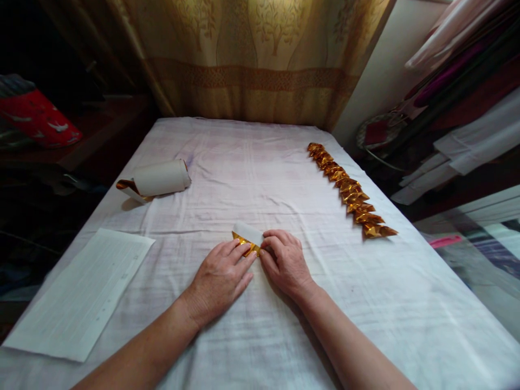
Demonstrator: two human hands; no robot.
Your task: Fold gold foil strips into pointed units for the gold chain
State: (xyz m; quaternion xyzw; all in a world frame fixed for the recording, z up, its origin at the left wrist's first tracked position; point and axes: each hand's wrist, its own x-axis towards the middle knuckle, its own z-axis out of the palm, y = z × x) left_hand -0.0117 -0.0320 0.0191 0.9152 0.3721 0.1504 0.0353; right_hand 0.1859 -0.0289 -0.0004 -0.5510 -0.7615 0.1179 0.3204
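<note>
- The background is formed by a patterned curtain (252, 86); hanging clothes (479, 130) are seen at the right, and a red patterned object (40, 119) at the dim left side.
- The surface is covered by a pale, lightly creased cloth (244, 184).
- On it, a paper roll (160, 179) and a printed sheet (85, 292) are laid at the left; overlapping folded gold pieces (345, 187) are ranged in a slanting row at the right.
- The gold-and-white paper (248, 233) is placed centrally, beneath the fingertips.
- It is held down by the left hand (221, 271), fingers laid flat, thumb apart from them; its right end appears pinched between thumb and forefinger of the right hand (286, 262).
- A fold is judged to be in hand; for a clean crease, steady left pressure and aligned edges would be called for.
</note>
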